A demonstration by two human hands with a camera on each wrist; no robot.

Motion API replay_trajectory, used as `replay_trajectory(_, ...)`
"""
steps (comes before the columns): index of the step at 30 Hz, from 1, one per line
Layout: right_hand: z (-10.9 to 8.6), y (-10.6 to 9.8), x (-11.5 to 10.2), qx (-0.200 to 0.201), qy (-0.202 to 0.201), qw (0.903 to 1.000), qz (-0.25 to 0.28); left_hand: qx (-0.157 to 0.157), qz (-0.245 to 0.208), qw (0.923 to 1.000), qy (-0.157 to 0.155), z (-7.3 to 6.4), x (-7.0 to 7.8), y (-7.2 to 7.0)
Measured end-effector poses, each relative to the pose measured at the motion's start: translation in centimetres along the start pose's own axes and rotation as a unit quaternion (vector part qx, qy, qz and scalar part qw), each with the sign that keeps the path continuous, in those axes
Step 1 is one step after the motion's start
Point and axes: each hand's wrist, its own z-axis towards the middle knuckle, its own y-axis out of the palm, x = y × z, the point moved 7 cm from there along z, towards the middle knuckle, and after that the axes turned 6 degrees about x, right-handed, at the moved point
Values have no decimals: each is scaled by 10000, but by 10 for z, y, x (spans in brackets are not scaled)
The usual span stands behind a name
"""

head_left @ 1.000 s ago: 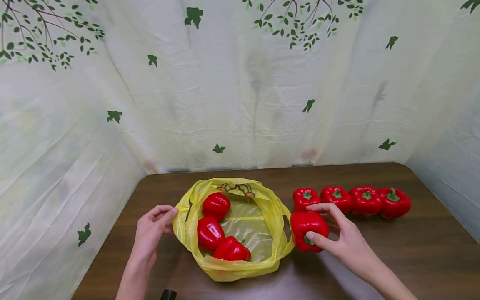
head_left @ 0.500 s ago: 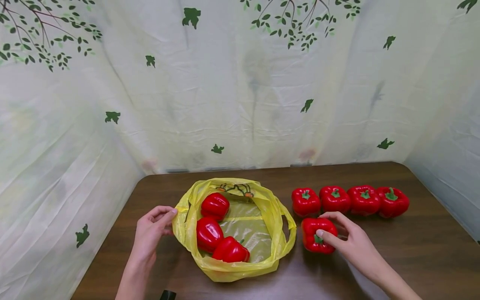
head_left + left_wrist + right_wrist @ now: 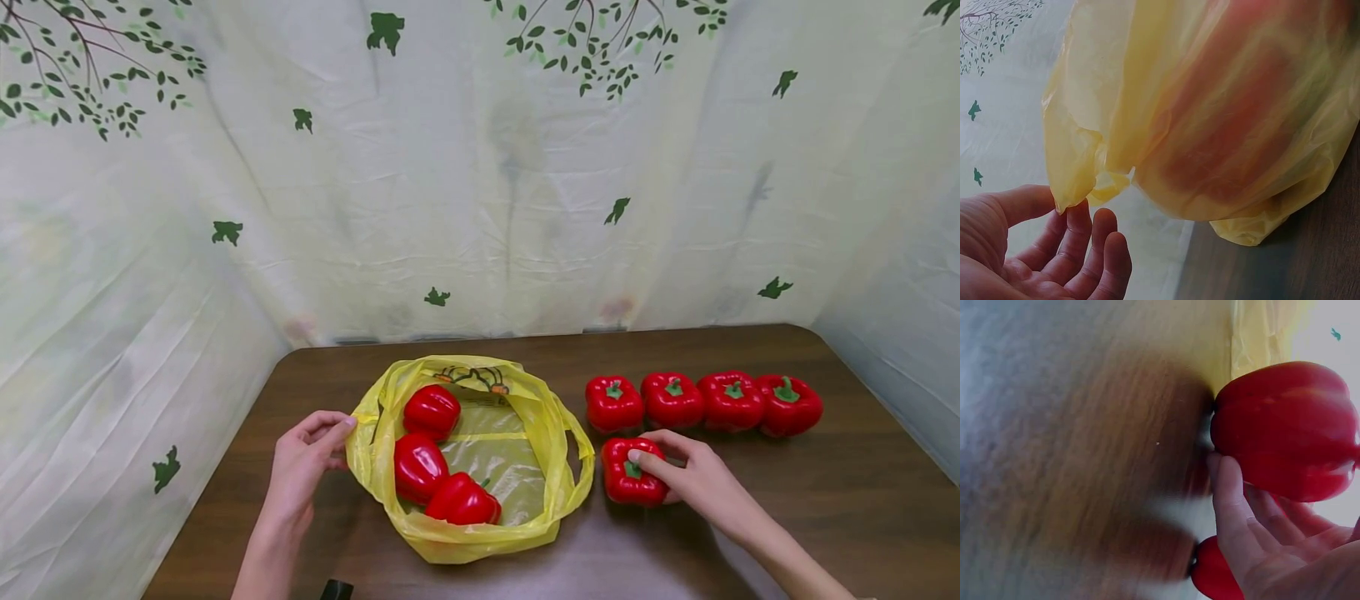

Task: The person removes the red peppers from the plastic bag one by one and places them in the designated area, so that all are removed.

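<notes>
My left hand [image 3: 303, 458] pinches the left handle of a yellow plastic bag [image 3: 558, 467] between thumb and fingertips; the left wrist view shows the pinched film [image 3: 1075, 181] close up. Three red bell peppers lie inside the open bag, one of them a pepper [image 3: 420, 468] at its left wall. Right of the bag, my right hand [image 3: 697, 479] holds another red bell pepper [image 3: 618, 487], thumb across its top by the green stem and fingers along its side. That pepper sits stem up on the table, as the right wrist view of the pepper [image 3: 1285, 431] also shows.
Behind the right hand, several red bell peppers [image 3: 731, 402] stand in a row on the brown wooden table [image 3: 862, 500]. A leaf-printed curtain [image 3: 510, 208] surrounds the table's back and sides. A small black object [image 3: 337, 590] shows at the front edge.
My right hand has brought the bell pepper down onto the table, away from the bag's right handle and toward me, then shifted slightly left. My left hand keeps its pinch on the bag.
</notes>
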Motion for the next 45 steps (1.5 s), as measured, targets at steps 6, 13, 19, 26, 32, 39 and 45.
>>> replay_trajectory(6,0,-5,0,74,37,9999,-64,-11,-10,10000,-30,0,-1,1)
replay_trajectory(13,-9,-9,-2,72,60,9990,-447,-35,-30,10000,-38,1,-2,2)
replay_trajectory(19,-15,-5,-1,-31,-177,9935,-1122,-49,1,10000,-25,1,-2,1)
replay_trajectory(26,-13,-1,1,44,-274,9944,-1015,-57,27,10000,-16,-1,0,2)
replay_trajectory(32,-10,-1,0,109,-286,9954,-903,-58,68,9999,-45,-1,0,3)
replay_trajectory(39,-10,0,1,99,-268,9965,-779,-71,88,9999,15,-2,0,3)
replay_trajectory(45,-10,-1,2,102,-323,9978,-576,-66,66,10000,19,-3,0,3)
